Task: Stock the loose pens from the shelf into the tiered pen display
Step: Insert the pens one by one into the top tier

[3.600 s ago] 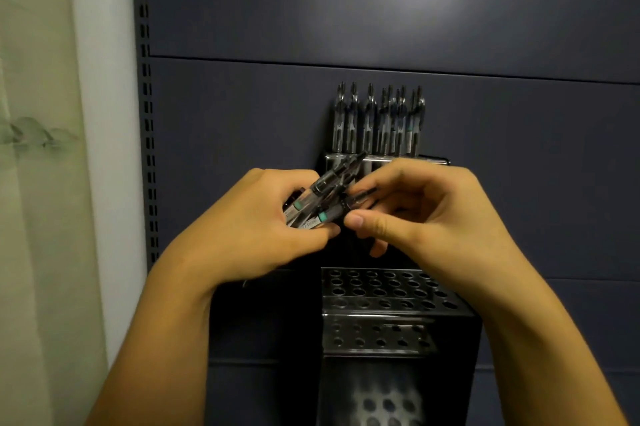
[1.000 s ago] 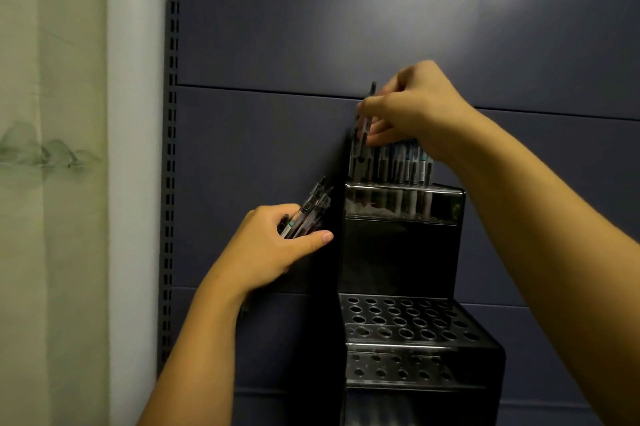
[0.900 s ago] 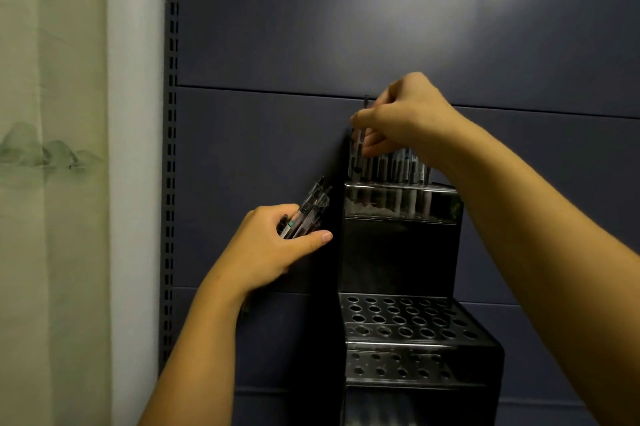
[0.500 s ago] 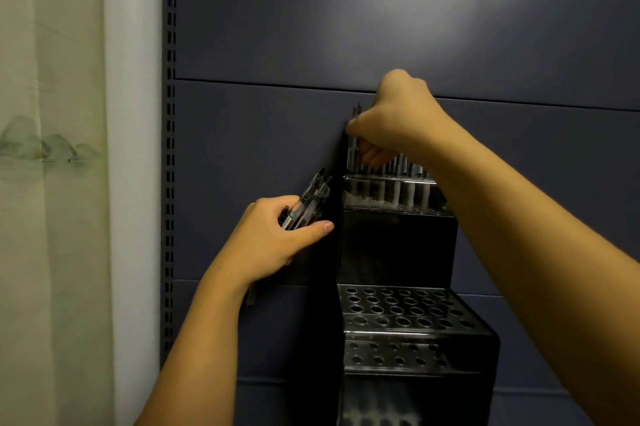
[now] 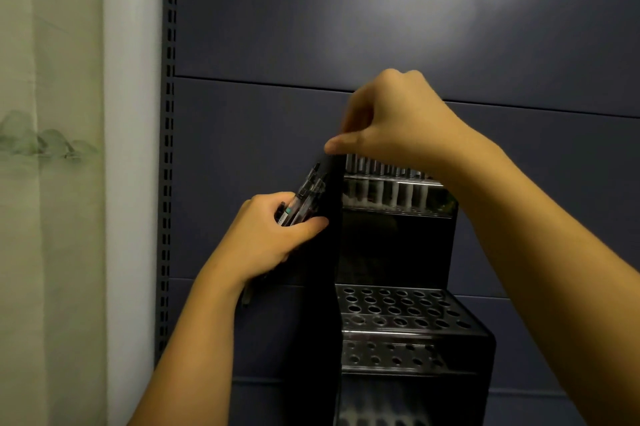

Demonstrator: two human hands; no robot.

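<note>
The black tiered pen display (image 5: 394, 252) stood against the grey shelf panel (image 5: 381, 17). Above its top tier, the right hand (image 5: 391, 121) curled over the standing pens (image 5: 384, 171), perhaps pinching one. Left of the display, the left hand (image 5: 270, 235) gripped a pen bundle (image 5: 304, 197).

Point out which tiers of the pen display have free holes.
Free: the middle tier and the step below it, all holes bare. Crowded: the top tier, lined with pens under the right hand.
</note>
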